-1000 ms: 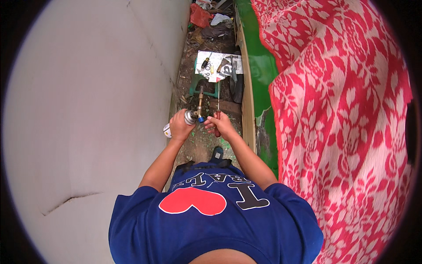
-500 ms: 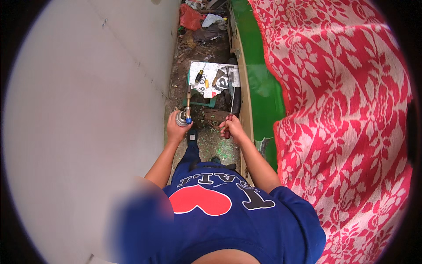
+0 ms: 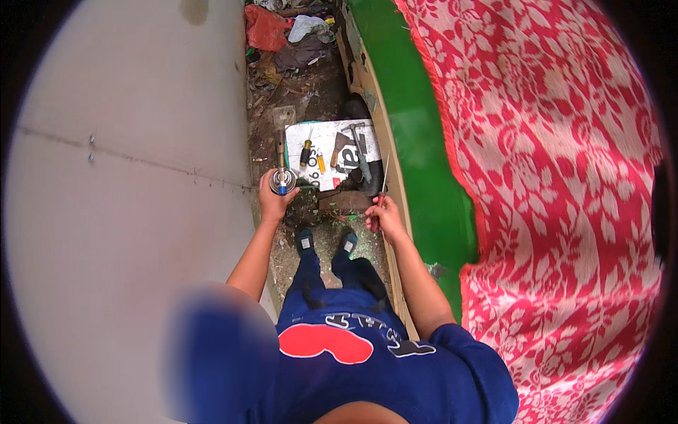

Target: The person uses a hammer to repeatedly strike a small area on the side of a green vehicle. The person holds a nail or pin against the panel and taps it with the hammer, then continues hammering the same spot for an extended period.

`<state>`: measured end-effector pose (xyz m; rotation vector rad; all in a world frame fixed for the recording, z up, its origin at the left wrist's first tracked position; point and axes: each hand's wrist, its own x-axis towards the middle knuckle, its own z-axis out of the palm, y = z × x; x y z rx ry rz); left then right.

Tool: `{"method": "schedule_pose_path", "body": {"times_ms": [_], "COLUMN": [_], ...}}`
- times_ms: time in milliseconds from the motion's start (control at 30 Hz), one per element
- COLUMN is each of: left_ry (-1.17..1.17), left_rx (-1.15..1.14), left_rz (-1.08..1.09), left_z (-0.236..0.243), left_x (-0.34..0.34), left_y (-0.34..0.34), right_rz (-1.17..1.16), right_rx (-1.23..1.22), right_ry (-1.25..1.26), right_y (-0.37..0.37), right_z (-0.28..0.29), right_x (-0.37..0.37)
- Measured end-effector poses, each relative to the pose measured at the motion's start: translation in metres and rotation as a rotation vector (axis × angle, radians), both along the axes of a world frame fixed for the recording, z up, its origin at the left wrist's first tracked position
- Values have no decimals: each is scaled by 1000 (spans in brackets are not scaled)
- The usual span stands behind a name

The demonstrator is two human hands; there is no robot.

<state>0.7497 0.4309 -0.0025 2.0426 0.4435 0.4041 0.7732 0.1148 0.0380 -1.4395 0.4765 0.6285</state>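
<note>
Head view: in the left hand (image 3: 271, 205), grips a gas torch (image 3: 281, 157) with fingers and thumb curled around its canister (image 3: 274, 182). In the right hand (image 3: 388, 218), well apart from the left, clasps a thin-shafted tool (image 3: 382, 201) by its reddish-brown handle with bent fingers, pointing the shaft toward the far end beside a wooden edge (image 3: 379, 127). Holds the torch at the left, near a pale wall (image 3: 141, 247), with its brass-coloured tube pointing far and a blue knob (image 3: 282, 190) at the near end. Shows the canister mostly from above, as a round silvery top, with contents hidden. Farther off, on a white board (image 3: 326, 133): a black-and-yellow screwdriver (image 3: 305, 152), a small yellow object (image 3: 320, 163), a brown tool (image 3: 339, 150) and a hammer (image 3: 362, 154). At the far end, amid litter: a red plastic bag (image 3: 266, 28) and a whitish bag (image 3: 308, 28), with contents impossible to tell.
</note>
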Motion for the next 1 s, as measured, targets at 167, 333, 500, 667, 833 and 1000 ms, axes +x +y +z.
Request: {"method": "schedule_pose_path", "body": {"times_ms": [167, 333, 500, 667, 833, 1000], "left_ry": [63, 233, 305, 546, 536, 563], "left_rx": [-9, -97, 245, 256, 390, 374], "left_rz": [5, 5, -14, -40, -45, -7], "left_z": [-56, -79, -103, -119, -151, -165], "left_x": [43, 85, 111, 139, 157, 167], "left_y": [16, 25, 27, 15, 12, 0], "right_rz": [-15, 2, 40, 57, 56, 5], "right_rx": [-49, -33, 14, -26, -19, -8], "right_ry": [39, 71, 55, 61, 100, 105], "right_y": [5, 28, 45, 45, 31, 22], "right_z": [-47, -96, -138, -168, -185, -199], "right_x": [37, 80, 113, 122, 114, 107]}}
